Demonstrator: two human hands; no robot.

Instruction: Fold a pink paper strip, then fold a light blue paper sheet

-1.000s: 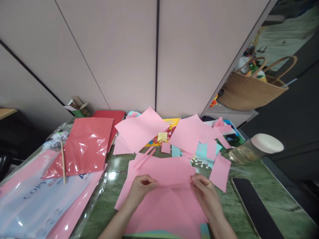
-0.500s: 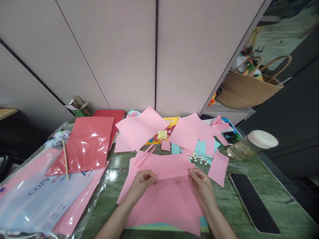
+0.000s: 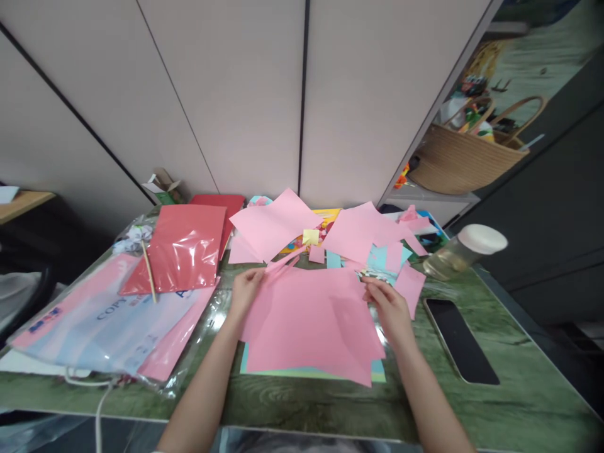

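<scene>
Several pink sheets of paper lie stacked in front of me, over a few light blue and green ones. My left hand is closed at the top left of the pile, its fingertips pinching pink paper beside narrow pink paper strips. At the upper right edge of the same pile, my right hand is closed, thumb and fingers pinching at the pink sheet's edge. Which layer each hand grips cannot be made out.
Cut pink pieces and light blue scraps lie behind the pile. A phone and a lidded bottle stand to the right. Red packets, a wooden stick and a plastic-wrapped paper pack occupy the left.
My hands have moved apart and up toward the pile's upper corners. The fold line between them no longer shows; the top sheet lies flatter. The view has shifted slightly.
</scene>
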